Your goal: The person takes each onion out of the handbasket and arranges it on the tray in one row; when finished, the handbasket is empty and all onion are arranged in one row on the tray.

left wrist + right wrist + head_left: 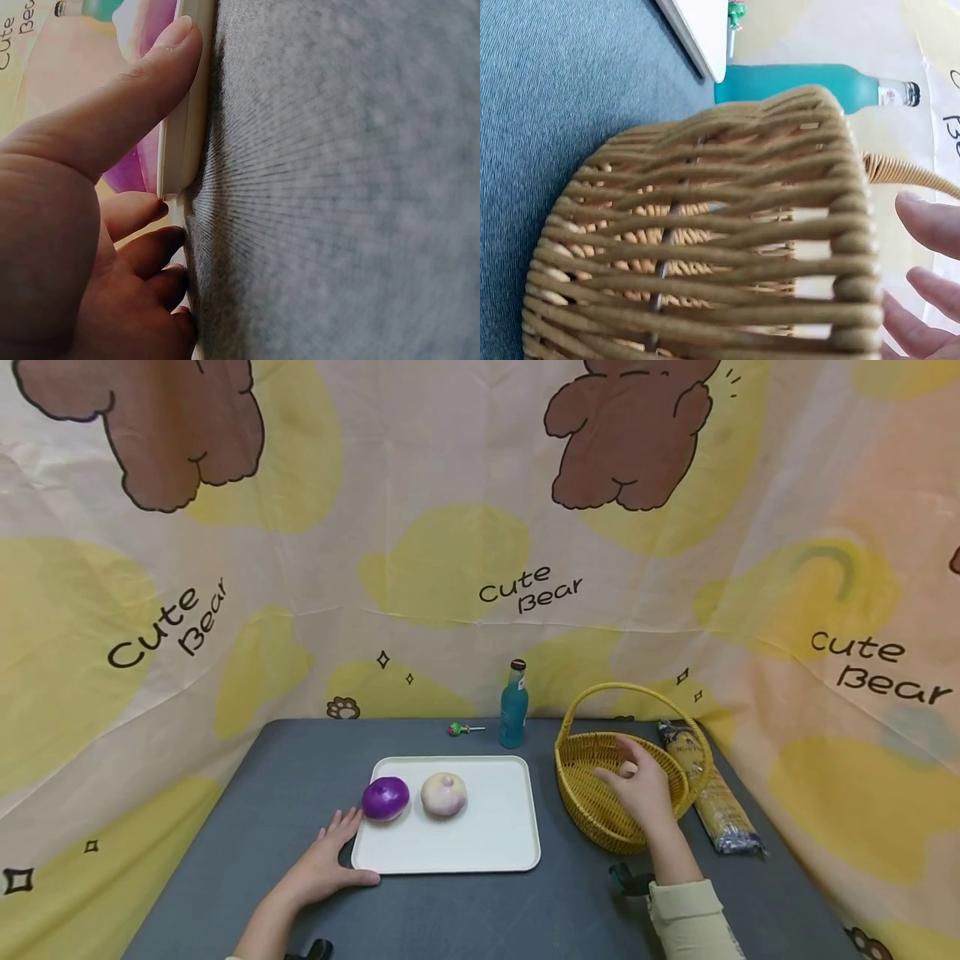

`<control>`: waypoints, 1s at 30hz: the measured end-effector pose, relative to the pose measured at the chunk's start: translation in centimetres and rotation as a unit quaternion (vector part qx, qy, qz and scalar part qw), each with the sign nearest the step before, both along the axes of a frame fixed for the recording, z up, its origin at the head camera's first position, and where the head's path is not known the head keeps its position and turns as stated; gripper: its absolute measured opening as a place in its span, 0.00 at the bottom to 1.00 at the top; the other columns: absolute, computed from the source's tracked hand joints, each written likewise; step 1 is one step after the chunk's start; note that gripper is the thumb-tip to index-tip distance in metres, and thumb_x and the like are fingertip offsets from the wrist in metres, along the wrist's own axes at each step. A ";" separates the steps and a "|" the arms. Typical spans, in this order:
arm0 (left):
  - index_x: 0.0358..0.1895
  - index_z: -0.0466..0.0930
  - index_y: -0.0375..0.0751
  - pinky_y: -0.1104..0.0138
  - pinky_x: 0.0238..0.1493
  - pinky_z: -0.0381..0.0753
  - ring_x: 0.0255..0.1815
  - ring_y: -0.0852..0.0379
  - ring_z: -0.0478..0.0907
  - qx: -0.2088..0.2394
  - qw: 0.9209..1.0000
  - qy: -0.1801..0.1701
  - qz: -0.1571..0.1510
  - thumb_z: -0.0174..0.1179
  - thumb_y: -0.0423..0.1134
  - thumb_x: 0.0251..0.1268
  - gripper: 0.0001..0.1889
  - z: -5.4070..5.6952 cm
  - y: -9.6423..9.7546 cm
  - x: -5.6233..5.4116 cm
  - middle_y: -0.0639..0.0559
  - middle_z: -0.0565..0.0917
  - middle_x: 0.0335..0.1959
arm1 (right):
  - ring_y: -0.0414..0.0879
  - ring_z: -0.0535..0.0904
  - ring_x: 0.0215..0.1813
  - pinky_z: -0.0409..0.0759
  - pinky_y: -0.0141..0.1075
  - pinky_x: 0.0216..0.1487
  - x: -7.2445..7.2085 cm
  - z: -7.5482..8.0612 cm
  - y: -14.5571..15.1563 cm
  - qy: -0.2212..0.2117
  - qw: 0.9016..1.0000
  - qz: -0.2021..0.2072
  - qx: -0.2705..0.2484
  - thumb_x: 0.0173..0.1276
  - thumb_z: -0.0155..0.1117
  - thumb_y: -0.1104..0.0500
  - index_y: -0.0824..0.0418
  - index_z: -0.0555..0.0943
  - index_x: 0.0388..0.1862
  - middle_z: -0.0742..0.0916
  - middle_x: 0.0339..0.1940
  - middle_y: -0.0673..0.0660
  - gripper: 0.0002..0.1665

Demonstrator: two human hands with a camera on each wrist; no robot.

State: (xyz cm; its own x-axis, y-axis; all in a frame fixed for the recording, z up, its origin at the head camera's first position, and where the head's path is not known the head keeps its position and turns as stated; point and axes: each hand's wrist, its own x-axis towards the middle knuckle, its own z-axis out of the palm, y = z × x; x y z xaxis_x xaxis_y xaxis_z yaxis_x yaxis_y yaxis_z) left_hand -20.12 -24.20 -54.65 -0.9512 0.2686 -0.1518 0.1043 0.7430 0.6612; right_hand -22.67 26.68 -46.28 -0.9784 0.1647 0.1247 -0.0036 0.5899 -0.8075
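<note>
One backdrop (450, 485): pale cloth, yellow blotches, brown bears, "Cute Bear" lettering; hangs behind the worktop.
Worktop (247, 827): dark grey, carries everything else.
Tray (487, 827): white, rounded corners, mid-worktop; left hand at its near left corner.
Basket (592, 827): yellow-brown wicker, tall arched handle, right part of worktop, just beside tray's right edge.
Noodle-like pack (723, 810): clear and dark wrapper, lies along worktop's right edge, top end partly behind basket handle.
Left hand (330, 856): spread around tray's near left corner, thumb on the near edge, fingers by the left edge, tips just beside the purple onion; touching onion or not, cannot tell.
Right hand (641, 785): above basket opening, fingers bent, thumb apart from them, gap between; pale cuff and dark strap at wrist.
Bottle (513, 706): blue-green, dark cap, upright near worktop's back edge, between lollipop and basket.
Purple onion (386, 798): at tray's left edge.
Pale onion (443, 794): on tray, left of middle, near the purple one but apart.
Lollipop (457, 729): green and red wrapper, white stick, lying near worktop's back edge.
</note>
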 end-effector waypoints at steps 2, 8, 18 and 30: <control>0.79 0.52 0.30 0.34 0.77 0.35 0.81 0.28 0.36 0.004 1.000 0.001 0.000 0.79 0.58 0.44 0.63 -0.1 0.0 0.0 0.30 0.51 0.80 | 0.42 0.65 0.21 0.70 0.36 0.33 0.0 0.0 0.2 -0.003 1.000 -0.002 -0.001 0.66 0.73 0.48 0.57 0.64 0.78 0.73 0.73 0.68 0.46; 0.79 0.52 0.30 0.33 0.77 0.34 0.82 0.29 0.36 0.007 1.000 0.001 0.003 0.79 0.59 0.44 0.64 -0.2 -0.1 0.0 0.30 0.52 0.80 | 0.63 0.76 0.62 0.76 0.58 0.61 -0.1 -0.1 0.7 -0.002 1.000 -0.010 0.005 0.67 0.71 0.41 0.56 0.63 0.79 0.70 0.77 0.65 0.48; 0.79 0.52 0.31 0.33 0.77 0.35 0.82 0.29 0.37 0.004 1.000 -0.001 0.004 0.79 0.59 0.44 0.64 -0.1 0.0 0.1 0.30 0.52 0.80 | 0.69 0.58 0.78 0.60 0.68 0.73 -0.9 -1.1 1.5 0.000 0.999 -0.032 0.025 0.65 0.73 0.45 0.56 0.64 0.79 0.67 0.79 0.67 0.48; 0.79 0.52 0.31 0.34 0.77 0.34 0.82 0.30 0.36 0.007 1.000 -0.004 0.006 0.78 0.59 0.44 0.63 -0.1 -0.1 0.2 0.31 0.52 0.81 | 0.71 0.55 0.77 0.62 0.70 0.69 -1.7 -1.9 2.1 -0.009 0.996 -0.078 0.044 0.64 0.75 0.52 0.56 0.63 0.79 0.64 0.78 0.70 0.48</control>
State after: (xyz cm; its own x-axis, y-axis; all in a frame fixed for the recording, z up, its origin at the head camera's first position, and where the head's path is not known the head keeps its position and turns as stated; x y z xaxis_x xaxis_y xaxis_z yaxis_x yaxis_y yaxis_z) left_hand -19.95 -24.25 -54.70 -0.9532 0.2587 -0.1564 0.0889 0.7344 0.6728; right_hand -24.38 28.76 -48.18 -0.9439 0.3048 0.1273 0.1086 0.6502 -0.7520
